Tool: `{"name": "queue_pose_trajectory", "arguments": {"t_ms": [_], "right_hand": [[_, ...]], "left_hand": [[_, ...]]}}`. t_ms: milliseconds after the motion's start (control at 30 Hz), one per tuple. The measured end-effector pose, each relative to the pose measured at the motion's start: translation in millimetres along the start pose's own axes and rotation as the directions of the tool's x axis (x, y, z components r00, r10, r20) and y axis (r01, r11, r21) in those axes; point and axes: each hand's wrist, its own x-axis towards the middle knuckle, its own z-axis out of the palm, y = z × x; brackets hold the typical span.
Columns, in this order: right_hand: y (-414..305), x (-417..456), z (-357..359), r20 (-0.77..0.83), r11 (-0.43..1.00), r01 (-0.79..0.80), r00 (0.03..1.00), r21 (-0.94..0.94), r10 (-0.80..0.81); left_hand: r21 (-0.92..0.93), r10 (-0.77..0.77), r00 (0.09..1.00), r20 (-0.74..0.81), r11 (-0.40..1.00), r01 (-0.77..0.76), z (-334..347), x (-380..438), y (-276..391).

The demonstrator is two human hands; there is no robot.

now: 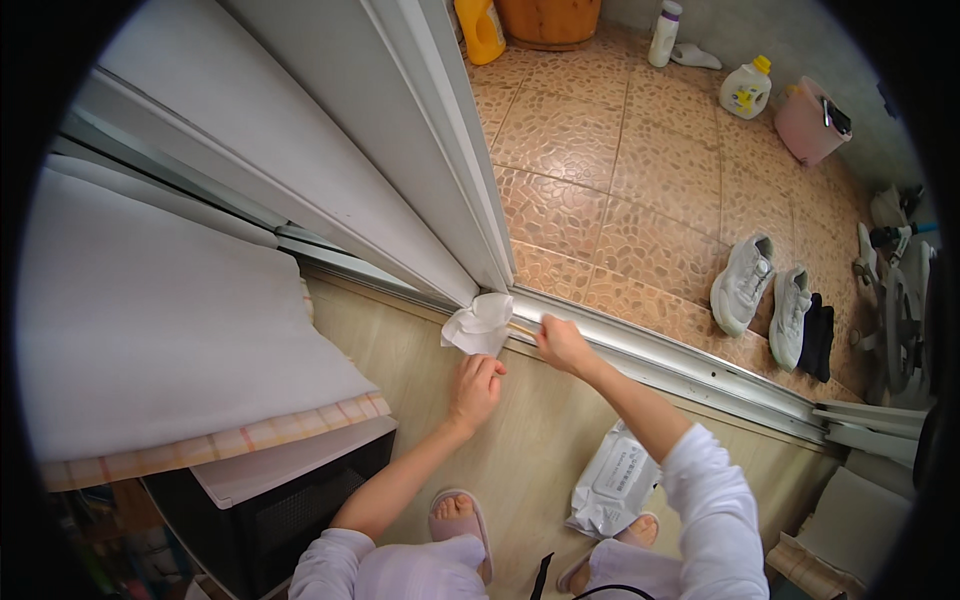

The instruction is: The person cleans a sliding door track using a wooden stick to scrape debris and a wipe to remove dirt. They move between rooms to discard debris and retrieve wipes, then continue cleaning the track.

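Observation:
A thin wooden stick [523,328] is gripped in my right hand [562,343] over the metal sliding-door track [622,341]. A crumpled white wipe [480,324] surrounds the stick's far end, beside the foot of the white door frame [484,281]. My left hand [476,386] is at the wipe's lower edge with its fingers bent; whether they pinch the cloth cannot be made out. On the wood-look floor before me lies a white pack of wipes [615,480], bearing writing, next to my right foot.
Beyond the track, the tiled floor [555,142] holds white sneakers [742,285], dark socks [816,337], a pink bucket [811,120], detergent bottles [745,88] and a wooden tub [547,22]. A covered black cabinet [322,487] stands at my left. Folded door panels [874,431] are at right.

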Motion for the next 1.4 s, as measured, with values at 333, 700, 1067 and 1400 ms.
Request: {"name": "queue_pose_trajectory", "arguments": {"t_ms": [333, 700, 1067, 1400], "right_hand": [[41.9, -32.7, -119.5, 0.370, 0.916, -0.401, 0.849, -0.012, 0.377], [-12.2, 19.1, 8.4, -0.050, 0.997, -0.044, 0.998, -0.056, 0.041], [0.2, -2.2, -57.2, 0.430, 0.854, -0.466, 0.837, 0.233, 0.339], [-32.1, 25.3, -17.3, 0.226, 0.952, -0.239, 0.955, 0.192, 0.194]], "left_hand": [[-0.041, -0.159, 0.978, 0.138, 0.985, 0.166, -8.1, -90.2, -13.5], [-0.269, -0.280, 0.955, 0.099, 0.916, 0.296, -5.2, -48.6, 21.7], [-0.495, -0.628, 0.677, 0.385, 0.479, 0.725, 1.0, -39.6, 22.5], [-0.537, -0.611, 0.480, 0.630, 0.104, 0.837, 23.4, 48.8, 20.3]]}}
